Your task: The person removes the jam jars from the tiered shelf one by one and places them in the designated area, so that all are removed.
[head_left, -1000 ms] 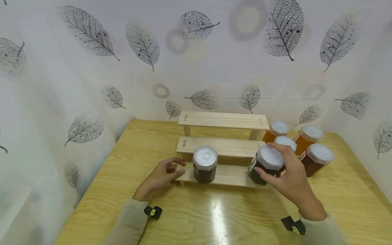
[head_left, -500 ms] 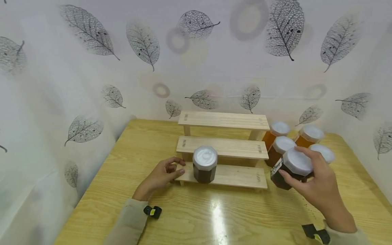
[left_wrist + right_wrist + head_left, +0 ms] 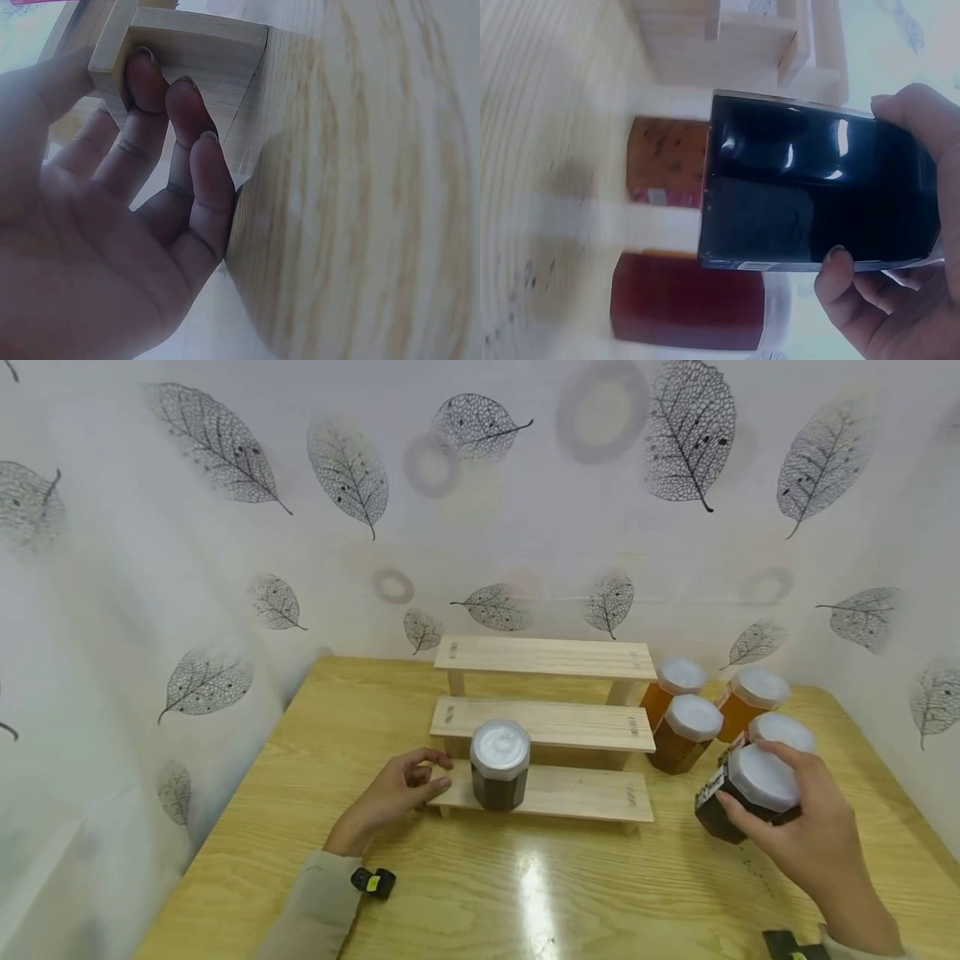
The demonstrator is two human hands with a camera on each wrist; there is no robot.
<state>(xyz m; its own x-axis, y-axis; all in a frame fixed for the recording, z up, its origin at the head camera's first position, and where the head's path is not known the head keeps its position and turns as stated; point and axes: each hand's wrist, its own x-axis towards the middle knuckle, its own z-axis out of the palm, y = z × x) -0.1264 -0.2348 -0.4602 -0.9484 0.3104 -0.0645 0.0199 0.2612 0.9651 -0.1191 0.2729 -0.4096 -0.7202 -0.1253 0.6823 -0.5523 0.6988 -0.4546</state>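
Observation:
My left hand [image 3: 390,789] grips the left end of the lowest tier of a three-tier wooden shelf [image 3: 577,793]. In the left wrist view, its fingers [image 3: 210,172] curl beside the shelf's end [image 3: 199,41]. My right hand [image 3: 817,835] holds a dark jar [image 3: 731,814] with a white lid, tilted above the table right of the shelf. The right wrist view shows the jar [image 3: 810,187] between thumb and fingers. Another dark jar [image 3: 500,768] stands on the lowest tier, left of its middle.
Right of the shelf stand a brown jar [image 3: 681,745], two orange jars [image 3: 660,700] [image 3: 741,714] and a red jar [image 3: 690,300], partly hidden by the held one in the head view. A leaf-patterned curtain [image 3: 525,527] hangs behind the wooden table [image 3: 450,893].
My right hand has lifted the dark jar off the right end of the lowest tier and carried it rightward, in front of the red jar. My left hand has stayed at the shelf.

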